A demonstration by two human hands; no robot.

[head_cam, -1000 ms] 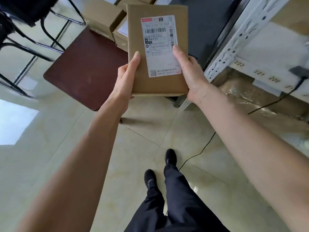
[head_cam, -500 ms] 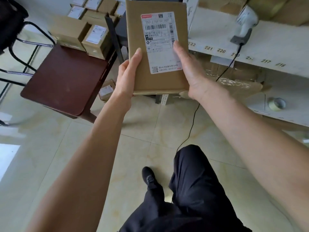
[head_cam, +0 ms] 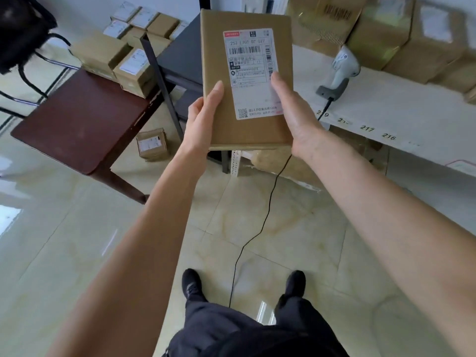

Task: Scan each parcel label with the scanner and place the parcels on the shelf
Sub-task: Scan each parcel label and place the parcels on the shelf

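Note:
A flat brown cardboard parcel (head_cam: 219, 60) with a white shipping label (head_cam: 249, 63) facing me is held up in front of me. My left hand (head_cam: 203, 117) grips its lower left edge, thumb on the front face. My right hand (head_cam: 296, 117) grips its lower right edge, thumb lying on the label. A white and grey handheld scanner (head_cam: 340, 70) lies on the white shelf (head_cam: 401, 109) to the right, apart from both hands, its black cable (head_cam: 268, 210) running down to the floor.
Larger brown boxes (head_cam: 386, 34) sit on the shelf behind the scanner. A dark red table (head_cam: 77, 122) at left carries several labelled parcels (head_cam: 128, 63). One small parcel (head_cam: 152, 144) lies on the floor beside a black rack (head_cam: 180, 63). A chair (head_cam: 23, 47) stands far left.
My view has swung right and I have stepped toward the shelf. The scanner and shelf boxes now show closer. Both hands keep the same hold on the parcel.

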